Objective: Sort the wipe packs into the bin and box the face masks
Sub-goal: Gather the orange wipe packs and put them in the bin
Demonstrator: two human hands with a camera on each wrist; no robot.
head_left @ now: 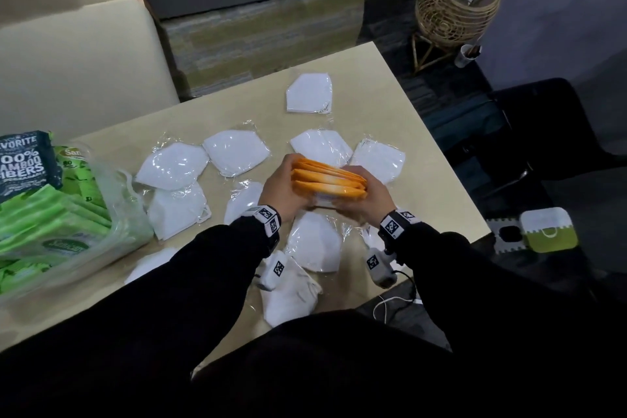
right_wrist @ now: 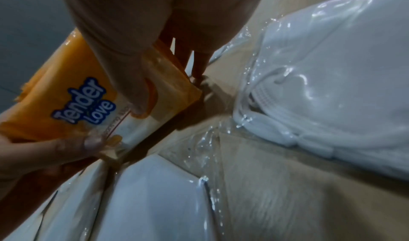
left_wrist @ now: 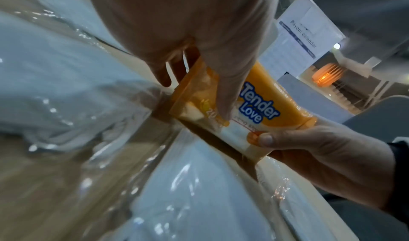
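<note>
A stack of orange wipe packs stands on edge just above the table's middle, squeezed between both hands. My left hand grips its left end and my right hand grips its right end. The nearest pack reads "Tender Love" in the left wrist view, and the same pack shows in the right wrist view, with thumbs on its face. Several white face masks in clear wrappers lie spread over the table around and under my hands. A clear bin at the left holds green wipe packs.
The beige table ends close on the right and at the far side. A cream sofa seat stands beyond the bin. A wicker lamp stands on the floor at the back right. A white and green item lies off the table's right corner.
</note>
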